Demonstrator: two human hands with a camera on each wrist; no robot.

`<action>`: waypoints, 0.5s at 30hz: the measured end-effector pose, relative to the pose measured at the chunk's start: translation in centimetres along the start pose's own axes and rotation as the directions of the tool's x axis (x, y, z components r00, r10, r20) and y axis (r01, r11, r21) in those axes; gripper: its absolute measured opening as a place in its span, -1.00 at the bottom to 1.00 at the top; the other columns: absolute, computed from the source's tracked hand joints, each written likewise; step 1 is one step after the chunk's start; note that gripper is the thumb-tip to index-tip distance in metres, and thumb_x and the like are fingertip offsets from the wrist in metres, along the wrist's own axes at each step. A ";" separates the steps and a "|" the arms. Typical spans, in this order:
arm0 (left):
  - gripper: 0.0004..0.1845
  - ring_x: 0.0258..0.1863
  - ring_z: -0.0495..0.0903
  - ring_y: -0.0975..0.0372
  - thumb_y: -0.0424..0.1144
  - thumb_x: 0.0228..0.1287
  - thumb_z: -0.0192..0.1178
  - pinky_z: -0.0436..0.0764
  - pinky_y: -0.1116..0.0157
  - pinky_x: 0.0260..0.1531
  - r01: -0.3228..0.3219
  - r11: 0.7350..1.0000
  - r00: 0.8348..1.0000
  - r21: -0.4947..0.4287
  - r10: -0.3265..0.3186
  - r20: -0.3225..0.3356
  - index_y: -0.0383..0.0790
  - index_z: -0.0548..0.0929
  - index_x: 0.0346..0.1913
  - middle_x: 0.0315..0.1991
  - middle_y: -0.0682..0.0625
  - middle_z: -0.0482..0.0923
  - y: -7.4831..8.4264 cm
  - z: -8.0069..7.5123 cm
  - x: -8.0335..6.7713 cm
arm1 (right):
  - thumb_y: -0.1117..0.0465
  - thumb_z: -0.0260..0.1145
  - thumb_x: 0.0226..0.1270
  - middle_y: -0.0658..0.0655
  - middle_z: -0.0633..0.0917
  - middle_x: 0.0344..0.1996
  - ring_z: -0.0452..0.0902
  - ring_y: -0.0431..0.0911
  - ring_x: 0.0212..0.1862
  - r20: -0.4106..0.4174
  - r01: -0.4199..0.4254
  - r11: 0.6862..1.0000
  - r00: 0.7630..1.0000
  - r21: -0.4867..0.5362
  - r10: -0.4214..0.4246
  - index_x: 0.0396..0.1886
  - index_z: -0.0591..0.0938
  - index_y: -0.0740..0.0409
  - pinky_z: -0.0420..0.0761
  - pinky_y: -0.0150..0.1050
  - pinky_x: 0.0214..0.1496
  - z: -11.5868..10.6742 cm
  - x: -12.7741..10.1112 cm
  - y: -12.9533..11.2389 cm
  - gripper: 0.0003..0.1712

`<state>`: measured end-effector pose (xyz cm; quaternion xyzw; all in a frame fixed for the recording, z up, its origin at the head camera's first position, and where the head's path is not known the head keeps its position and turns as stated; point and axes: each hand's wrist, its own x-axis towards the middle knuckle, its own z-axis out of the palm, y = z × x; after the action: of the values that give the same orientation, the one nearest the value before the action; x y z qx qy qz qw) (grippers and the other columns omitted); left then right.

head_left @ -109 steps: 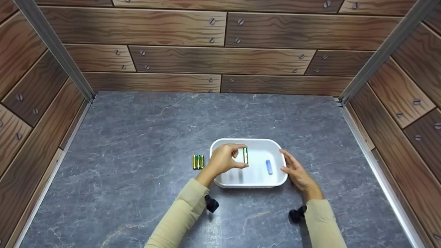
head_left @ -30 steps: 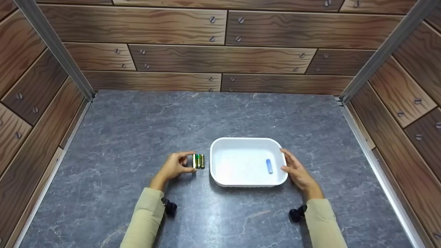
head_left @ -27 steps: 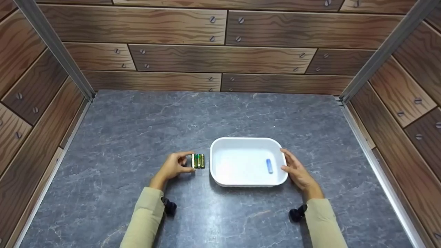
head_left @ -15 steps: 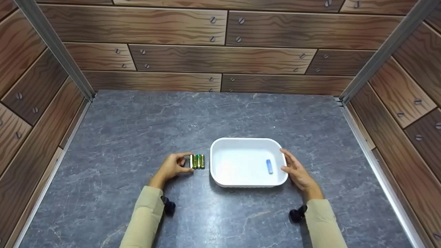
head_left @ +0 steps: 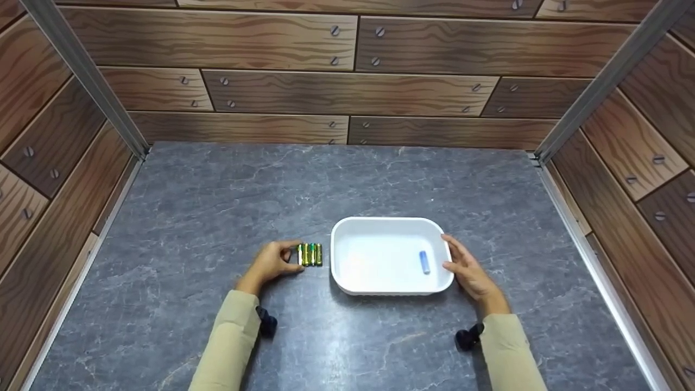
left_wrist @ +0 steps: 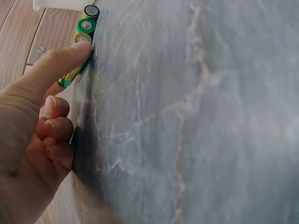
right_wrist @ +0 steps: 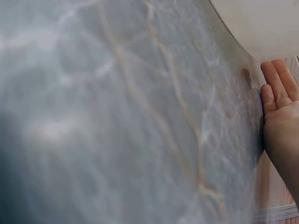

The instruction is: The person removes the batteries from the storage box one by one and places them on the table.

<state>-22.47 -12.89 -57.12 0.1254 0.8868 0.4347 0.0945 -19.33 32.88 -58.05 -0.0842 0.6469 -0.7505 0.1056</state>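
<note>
Several green-and-gold batteries [head_left: 310, 254] lie side by side on the grey stone tabletop [head_left: 217, 206], just left of a white tray [head_left: 347, 233]. My left hand [head_left: 274, 262] holds the leftmost battery [head_left: 299, 254] of the row by its ends, index fingertip [left_wrist: 77, 49] on the far end, the other fingers curled. The row [left_wrist: 88, 21] runs toward the tray's corner [left_wrist: 56, 3]. A blue battery [head_left: 424, 262] lies inside the tray at its right. My right hand [head_left: 466, 269] rests with straight fingers [right_wrist: 275, 81] against the tray's right wall [right_wrist: 261, 23].
Wood-patterned walls [head_left: 347, 81] with metal corner posts [head_left: 81, 76] close in the tabletop at the back and on both sides. Small black wrist cameras [head_left: 267, 321] sit under both beige sleeves.
My left hand carried a green-and-gold battery out of the tray and set it at the left end of the row. Over the last second it shifted slightly left. The right hand stayed put.
</note>
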 end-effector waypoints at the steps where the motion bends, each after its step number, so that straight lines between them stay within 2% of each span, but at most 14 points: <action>1: -0.38 -0.58 0.26 0.32 -0.29 -0.16 0.52 0.26 0.45 -0.55 0.003 1.000 1.000 0.009 -0.003 -0.003 -0.28 0.64 0.10 -0.60 0.12 0.34 0.0 0.0 0.0 | 0.52 0.13 0.28 -0.29 0.50 0.21 0.39 -0.44 0.23 0.001 0.002 1.000 1.000 0.001 -0.002 0.44 0.20 0.20 0.40 -0.54 0.21 0.0 0.0 0.0 -0.27; 8: -0.35 -0.58 0.26 0.33 -0.23 -0.20 0.54 0.27 0.42 -0.52 0.010 0.997 1.000 0.072 -0.008 -0.029 -0.25 0.65 0.10 -0.59 0.13 0.36 0.2 -0.1 0.0 | 0.48 0.17 0.28 -0.32 0.48 0.20 0.39 -0.48 0.22 -0.053 -0.068 0.997 0.996 -0.041 0.065 0.47 0.11 0.24 0.41 -0.54 0.18 0.2 -0.1 -0.2 -0.21; 15: -0.36 -0.58 0.27 0.34 -0.24 -0.16 0.53 0.27 0.44 -0.51 0.012 0.999 1.000 0.053 -0.011 -0.017 -0.29 0.63 0.11 -0.58 0.12 0.35 0.4 -0.3 -0.1 | 0.50 0.16 0.27 -0.29 0.48 0.20 0.39 -0.46 0.22 -0.059 -0.059 0.998 0.997 -0.034 0.057 0.47 0.09 0.30 0.39 -0.54 0.20 0.2 0.0 -0.2 -0.21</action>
<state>-22.36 -12.91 -56.62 0.1192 0.8995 0.4114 0.0859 -19.28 32.69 -57.83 -0.0454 0.6651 -0.7376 0.1070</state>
